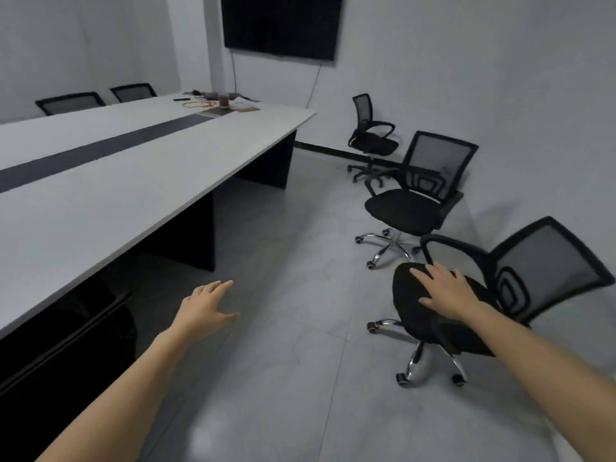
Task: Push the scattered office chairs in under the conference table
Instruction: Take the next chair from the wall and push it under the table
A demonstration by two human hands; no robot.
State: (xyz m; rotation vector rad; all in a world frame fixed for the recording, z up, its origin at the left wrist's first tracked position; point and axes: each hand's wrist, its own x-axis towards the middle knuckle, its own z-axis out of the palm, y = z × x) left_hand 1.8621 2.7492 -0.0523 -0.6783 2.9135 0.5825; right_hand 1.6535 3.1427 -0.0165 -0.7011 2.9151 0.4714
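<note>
The right hand [448,291] lies flat, fingers spread, on the near chair [443,315] seat, seemingly to roll it from the wall side toward the table [140,181], while the left hand [206,308] hovers empty and loosely spread.

I have my right fingers [428,278] flat on the seat of the nearest black mesh office chair [540,261]. A second chair [410,208] and a third chair [370,138] stand upright beyond them, with the white conference table [133,181] away to their left.

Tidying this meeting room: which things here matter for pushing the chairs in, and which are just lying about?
Job: near chair under the right hand, middle chair, far chair, conference table.
Lying about: clutter at the table's far end, wall screen.
</note>
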